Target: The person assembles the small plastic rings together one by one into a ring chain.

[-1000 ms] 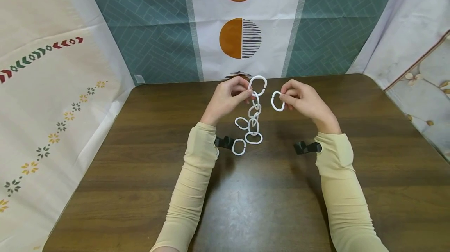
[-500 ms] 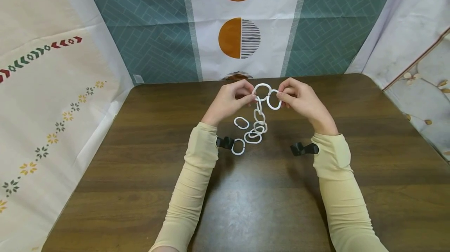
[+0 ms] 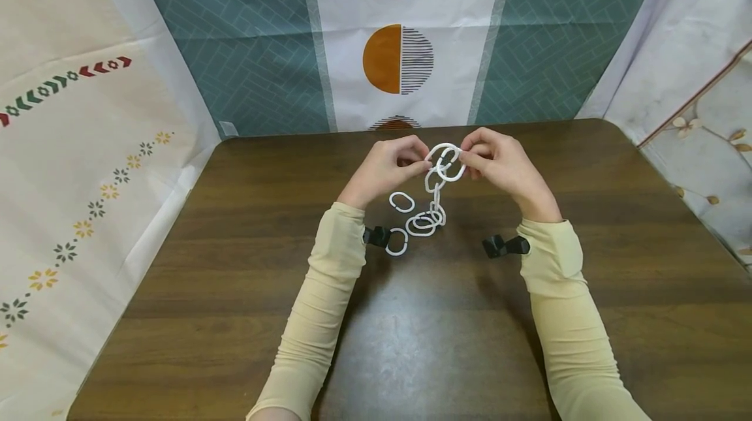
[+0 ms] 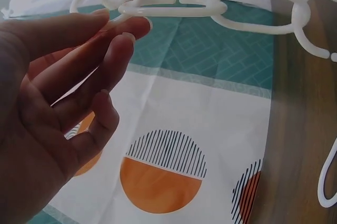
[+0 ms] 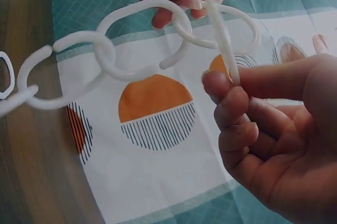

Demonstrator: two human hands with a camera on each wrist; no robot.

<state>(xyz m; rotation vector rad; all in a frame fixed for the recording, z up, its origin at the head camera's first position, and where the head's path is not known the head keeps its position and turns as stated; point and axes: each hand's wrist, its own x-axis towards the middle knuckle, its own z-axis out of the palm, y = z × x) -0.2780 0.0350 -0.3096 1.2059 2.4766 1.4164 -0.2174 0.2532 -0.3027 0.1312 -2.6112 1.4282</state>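
Observation:
A chain of white plastic links (image 4: 168, 11) hangs down to the table, its lower links gathered there in the head view. My left hand (image 3: 390, 168) pinches the topmost link (image 5: 257, 37) between thumb and fingertips. Between thumb and forefinger, my right hand (image 3: 501, 160) holds a single white link (image 5: 225, 42) with a small gap in its ring. This link is seen edge-on in the right wrist view, meeting the topmost link. The two rings overlap in the head view; whether they are hooked together I cannot tell.
Two loose white links lie on the brown wooden table (image 3: 235, 290), one an oval link (image 3: 391, 200) left of the chain, the other a nearer link (image 3: 397, 254) beside the black wrist camera mount (image 3: 377, 236). Patterned cloths hang behind and at both sides.
My right hand has brought its link leftward, from apart to overlapping the chain's topmost link. My left hand has moved slightly right and lower, and the hanging chain has swung right.

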